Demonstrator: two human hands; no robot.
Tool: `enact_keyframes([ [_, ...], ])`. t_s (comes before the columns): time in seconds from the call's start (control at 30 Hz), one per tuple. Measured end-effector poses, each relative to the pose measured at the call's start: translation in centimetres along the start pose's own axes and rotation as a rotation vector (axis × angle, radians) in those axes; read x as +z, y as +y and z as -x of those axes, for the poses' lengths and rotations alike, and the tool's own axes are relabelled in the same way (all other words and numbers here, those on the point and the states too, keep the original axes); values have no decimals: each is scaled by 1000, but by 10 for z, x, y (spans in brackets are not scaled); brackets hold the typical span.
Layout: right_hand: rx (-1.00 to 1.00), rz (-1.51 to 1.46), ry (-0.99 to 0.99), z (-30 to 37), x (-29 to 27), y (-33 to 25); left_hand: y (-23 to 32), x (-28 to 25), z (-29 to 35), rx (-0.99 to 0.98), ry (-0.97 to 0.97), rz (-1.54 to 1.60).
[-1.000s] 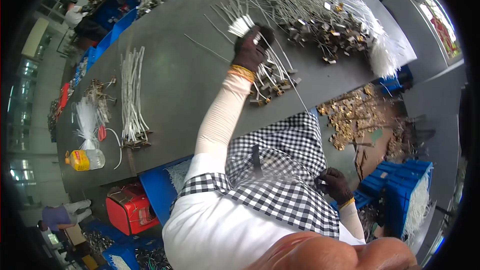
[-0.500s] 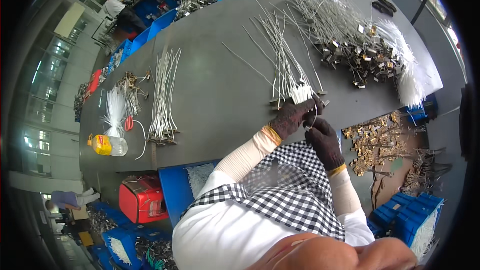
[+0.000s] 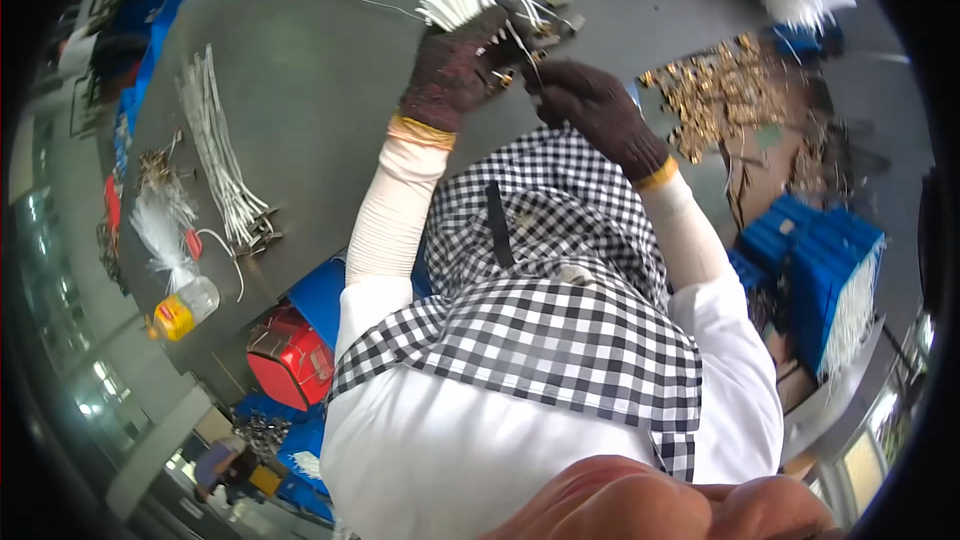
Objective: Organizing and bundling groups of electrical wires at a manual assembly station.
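Note:
My left hand (image 3: 448,75), in a dark brown knit glove, is wrapped around a bunch of short white tubes (image 3: 457,0). Small brass-coloured ends poke out below its fingers. From the bunch a thin white wire (image 3: 520,44) runs to my right hand (image 3: 598,112), gloved alike, whose fingertips are pinched at its lower end. Long white wires with small metal end pieces (image 3: 560,24) lie on the table just beyond the hands. The gloves partly hide what is between the fingers.
On the grey table (image 3: 330,110) at left lie a wire bundle (image 3: 220,155), a yellow-labelled bottle (image 3: 185,308) and a bag of white strands (image 3: 165,235). Brass parts (image 3: 715,95) are spread at right, above blue crates (image 3: 815,270). A red case (image 3: 290,360) stands lower left.
The whole view has tilted, so the table and hands sit higher in the picture. My right hand has drawn slightly away from my left, with the thin wire stretched between them.

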State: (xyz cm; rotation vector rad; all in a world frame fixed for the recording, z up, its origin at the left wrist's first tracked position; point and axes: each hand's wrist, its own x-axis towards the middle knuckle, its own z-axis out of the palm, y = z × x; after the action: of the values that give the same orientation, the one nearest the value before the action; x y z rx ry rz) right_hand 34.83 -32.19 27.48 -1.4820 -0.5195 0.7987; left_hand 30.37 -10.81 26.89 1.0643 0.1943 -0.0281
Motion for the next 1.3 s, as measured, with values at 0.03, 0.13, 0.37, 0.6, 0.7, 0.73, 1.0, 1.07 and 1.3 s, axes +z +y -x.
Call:
enact_keyframes([
  [0.03,10,-15,4,-7,2,-6,-10,-9,-1,13,50,-120],
  [0.13,-12,-130,103,-27,-4,3,-19,2,-13,338,4,-782],
  [0.37,-132,74,344,-63,-22,34,1,24,-10,-22,345,-293],
  [0.6,-258,1040,946,-98,-201,59,10,2,-29,-176,375,-270],
  [0.7,43,1004,678,-120,-205,50,21,14,-31,12,248,-353],
  [0.73,26,1006,679,-125,-208,48,17,12,-37,27,251,-356],
  [1.0,-343,1016,641,-62,-211,63,-7,54,-37,-189,215,-52],
  [1.07,29,598,623,-15,-194,69,-23,66,-34,-185,137,76],
  [1.3,303,28,548,175,-155,71,-79,81,-37,-254,20,359],
])
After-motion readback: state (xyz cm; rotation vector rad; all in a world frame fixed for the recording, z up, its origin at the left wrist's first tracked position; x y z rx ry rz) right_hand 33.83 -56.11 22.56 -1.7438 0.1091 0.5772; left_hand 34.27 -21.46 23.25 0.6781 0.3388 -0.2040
